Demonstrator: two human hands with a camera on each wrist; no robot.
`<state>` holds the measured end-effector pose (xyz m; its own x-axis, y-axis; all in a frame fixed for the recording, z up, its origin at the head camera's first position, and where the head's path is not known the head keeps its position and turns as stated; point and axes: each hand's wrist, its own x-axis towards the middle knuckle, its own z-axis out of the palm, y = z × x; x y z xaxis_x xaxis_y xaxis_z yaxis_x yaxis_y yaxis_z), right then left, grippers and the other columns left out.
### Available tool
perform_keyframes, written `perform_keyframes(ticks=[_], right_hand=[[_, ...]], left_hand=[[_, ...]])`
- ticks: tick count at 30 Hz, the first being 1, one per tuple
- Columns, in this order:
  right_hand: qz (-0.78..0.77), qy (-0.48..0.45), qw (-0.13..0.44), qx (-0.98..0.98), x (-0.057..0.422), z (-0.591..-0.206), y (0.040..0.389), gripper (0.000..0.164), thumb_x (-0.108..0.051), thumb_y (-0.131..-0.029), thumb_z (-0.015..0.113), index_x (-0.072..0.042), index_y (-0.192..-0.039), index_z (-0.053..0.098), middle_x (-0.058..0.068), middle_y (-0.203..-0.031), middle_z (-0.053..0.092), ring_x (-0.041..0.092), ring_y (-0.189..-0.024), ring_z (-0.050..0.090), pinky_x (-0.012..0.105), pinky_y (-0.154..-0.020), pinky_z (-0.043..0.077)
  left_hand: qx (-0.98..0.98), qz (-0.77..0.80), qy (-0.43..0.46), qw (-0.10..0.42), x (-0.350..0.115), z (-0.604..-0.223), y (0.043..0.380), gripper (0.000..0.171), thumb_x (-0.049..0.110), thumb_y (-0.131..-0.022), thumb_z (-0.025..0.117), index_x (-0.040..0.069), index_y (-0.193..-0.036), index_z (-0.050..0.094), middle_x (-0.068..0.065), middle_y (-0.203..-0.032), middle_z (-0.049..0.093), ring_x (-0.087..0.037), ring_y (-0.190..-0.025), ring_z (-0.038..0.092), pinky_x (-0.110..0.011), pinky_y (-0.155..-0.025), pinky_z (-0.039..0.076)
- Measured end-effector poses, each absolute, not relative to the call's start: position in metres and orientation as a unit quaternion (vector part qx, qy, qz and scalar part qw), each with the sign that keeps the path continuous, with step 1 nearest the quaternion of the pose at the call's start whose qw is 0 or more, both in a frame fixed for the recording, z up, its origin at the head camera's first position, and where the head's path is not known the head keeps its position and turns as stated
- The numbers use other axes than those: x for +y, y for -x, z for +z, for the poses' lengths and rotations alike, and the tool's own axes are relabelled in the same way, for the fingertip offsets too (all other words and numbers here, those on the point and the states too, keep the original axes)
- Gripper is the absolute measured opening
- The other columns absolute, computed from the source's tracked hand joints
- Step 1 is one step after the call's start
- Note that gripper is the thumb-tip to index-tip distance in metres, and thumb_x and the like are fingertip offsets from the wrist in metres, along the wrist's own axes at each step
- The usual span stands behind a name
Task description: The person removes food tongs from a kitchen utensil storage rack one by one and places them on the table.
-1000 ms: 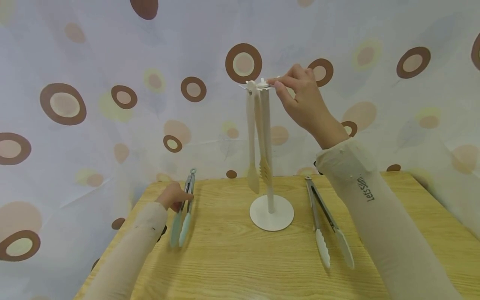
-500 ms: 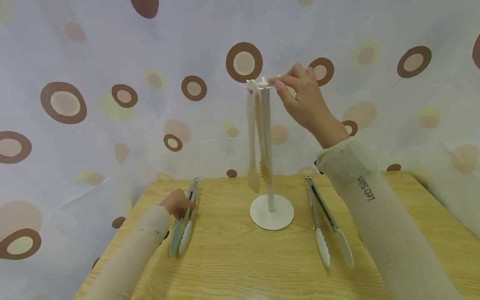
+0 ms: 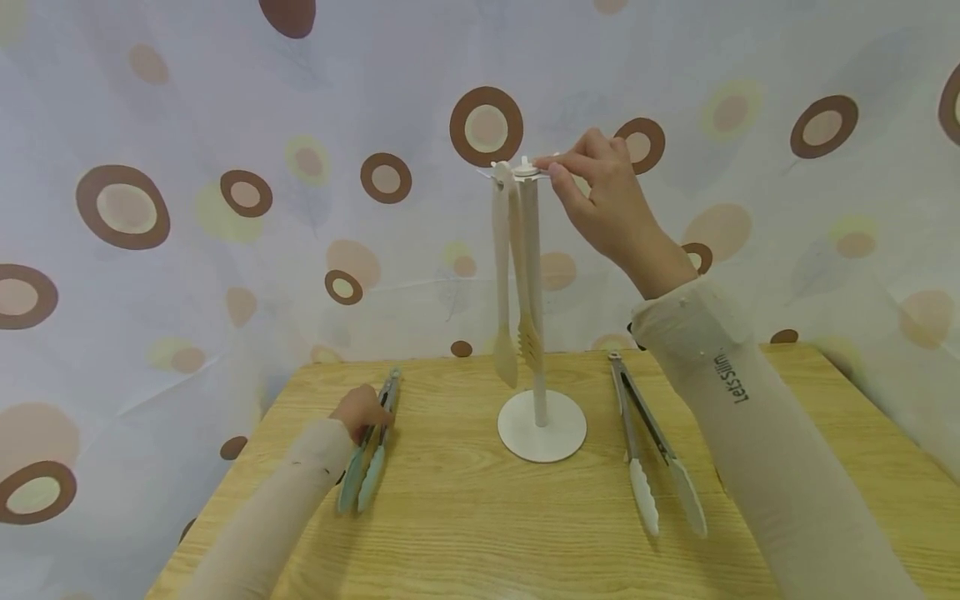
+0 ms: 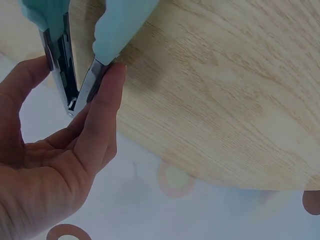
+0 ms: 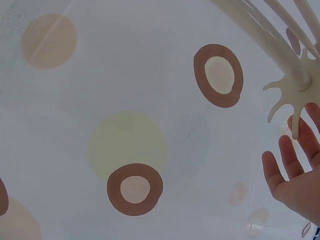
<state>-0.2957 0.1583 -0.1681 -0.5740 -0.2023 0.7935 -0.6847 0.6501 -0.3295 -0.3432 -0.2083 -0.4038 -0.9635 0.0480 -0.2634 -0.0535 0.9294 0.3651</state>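
Note:
My left hand (image 3: 362, 410) grips teal-tipped metal tongs (image 3: 371, 479) on the left of the table. In the left wrist view, its thumb and fingers (image 4: 102, 112) squeeze the metal arms from both sides, with the teal tips (image 4: 122, 30) spread a little apart. At the top of a white utensil stand (image 3: 543, 446), my right hand (image 3: 611, 196) pinches the hooked head between thumb and index finger. In the right wrist view, the other fingers reach up beside the hooks (image 5: 287, 95). A pale spoon (image 3: 505, 362) and a slotted utensil (image 3: 529, 337) hang from the stand's left side.
White-tipped tongs (image 3: 645, 496) lie spread on the wooden table (image 3: 465, 533), right of the stand's round base and beside my right sleeve (image 3: 757, 450). A sheet (image 3: 420, 75) printed with circles hangs behind the table's back edge.
My left hand and the teal-tipped tongs have come slightly nearer to me and to the right, the ring end sinking lower. My right hand stays at the stand's head.

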Motion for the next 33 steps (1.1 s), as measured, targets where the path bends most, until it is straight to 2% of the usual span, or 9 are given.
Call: perform_keyframes(ticks=[7,12,17,22,27,33], right_hand=[[0.317,-0.271,0.382,-0.825,0.158,-0.168,0.296,0.033,-0.018,-0.101,0.044,-0.004,-0.119,0.068,0.015,-0.094,0.046,0.032,-0.095,0.034,0.040,-0.082,0.029],[0.318,-0.275,0.382,-0.823,0.158,-0.167,0.296,0.033,-0.019,-0.101,0.045,-0.004,-0.119,0.068,0.015,-0.094,0.046,0.032,-0.095,0.034,0.040,-0.082,0.029],[0.320,-0.272,0.378,-0.825,0.158,-0.168,0.296,0.033,-0.019,-0.101,0.044,-0.004,-0.119,0.068,0.015,-0.094,0.045,0.032,-0.095,0.034,0.040,-0.083,0.029],[0.321,-0.270,0.376,-0.826,0.158,-0.168,0.295,0.033,-0.019,-0.101,0.044,-0.004,-0.119,0.068,0.015,-0.094,0.045,0.031,-0.094,0.033,0.039,-0.081,0.029],[0.321,-0.271,0.377,-0.825,0.158,-0.169,0.295,0.033,-0.019,-0.101,0.044,-0.004,-0.120,0.068,0.014,-0.093,0.045,0.031,-0.093,0.033,0.038,-0.080,0.028],[0.321,-0.275,0.380,-0.823,0.158,-0.169,0.295,0.033,-0.018,-0.101,0.044,-0.004,-0.119,0.068,0.015,-0.094,0.045,0.031,-0.092,0.033,0.037,-0.080,0.028]], left_hand=[[0.980,0.144,-0.015,0.136,-0.203,-0.405,0.343,0.025,0.017,-0.084,0.069,-0.004,-0.075,0.061,-0.017,-0.072,0.064,-0.030,-0.061,0.066,-0.034,-0.057,0.054],[0.982,0.133,-0.022,0.133,-0.200,-0.405,0.341,0.022,0.016,-0.084,0.070,-0.003,-0.079,0.061,-0.014,-0.081,0.063,-0.028,-0.072,0.065,-0.035,-0.066,0.053],[0.983,0.128,-0.023,0.131,-0.197,-0.403,0.338,0.021,0.015,-0.084,0.070,-0.004,-0.081,0.062,-0.013,-0.081,0.063,-0.028,-0.074,0.063,-0.036,-0.067,0.052],[0.983,0.119,-0.019,0.136,-0.194,-0.401,0.335,0.023,0.016,-0.084,0.069,-0.006,-0.089,0.063,-0.014,-0.085,0.063,-0.025,-0.074,0.058,-0.038,-0.071,0.052],[0.982,0.115,-0.009,0.151,-0.192,-0.399,0.334,0.025,0.016,-0.087,0.066,-0.007,-0.094,0.064,-0.016,-0.093,0.064,-0.026,-0.080,0.059,-0.041,-0.077,0.052],[0.982,0.108,-0.007,0.156,-0.194,-0.397,0.338,0.025,0.018,-0.088,0.065,-0.006,-0.095,0.066,-0.017,-0.096,0.065,-0.025,-0.079,0.059,-0.040,-0.074,0.052]])
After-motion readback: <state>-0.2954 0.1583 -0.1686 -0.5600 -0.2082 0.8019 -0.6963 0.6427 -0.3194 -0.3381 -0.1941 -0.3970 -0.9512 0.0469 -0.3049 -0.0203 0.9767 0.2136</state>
